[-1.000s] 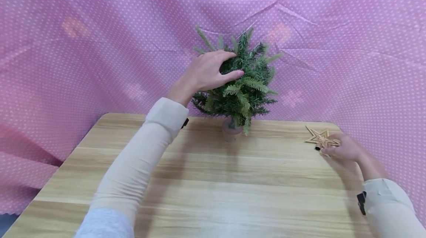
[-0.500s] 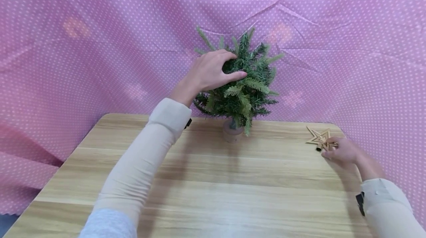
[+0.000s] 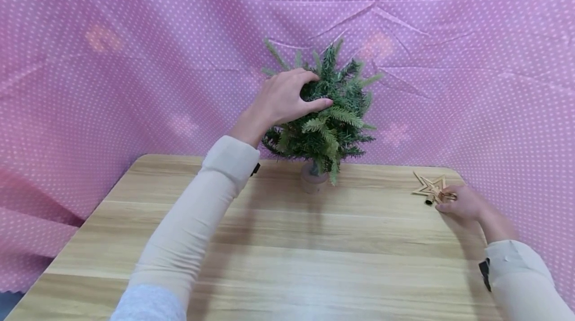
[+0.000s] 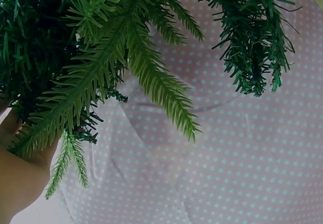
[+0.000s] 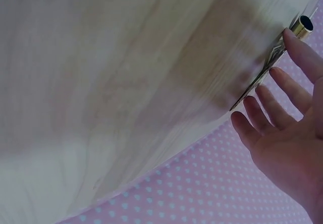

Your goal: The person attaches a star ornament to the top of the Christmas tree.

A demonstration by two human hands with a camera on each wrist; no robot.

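Note:
A small artificial Christmas tree (image 3: 334, 116) stands upright at the table's back edge on a pale round base (image 3: 312, 178). My left hand (image 3: 287, 94) holds its upper left side, thumb and fingers spread around the branches; in the left wrist view, foliage hides much of that hand (image 4: 22, 178). Far to the right, a gold star tree topper (image 3: 429, 187) with a short tube lies at the back right corner. My right hand (image 3: 464, 203) touches its right side. The right wrist view shows spread, nearly straight fingers (image 5: 282, 88) along the star's edge, thumb beside the gold tube (image 5: 302, 27).
Both hands work over a light wood-grain table (image 3: 287, 261). Close behind and around it hangs a pink cloth with white dots (image 3: 179, 51). Some light green branch tips (image 3: 370, 80) stick out sideways from the tree.
The right fingers have shifted slightly on the star, which stays in about the same place. The left hand and the tree look almost unmoved.

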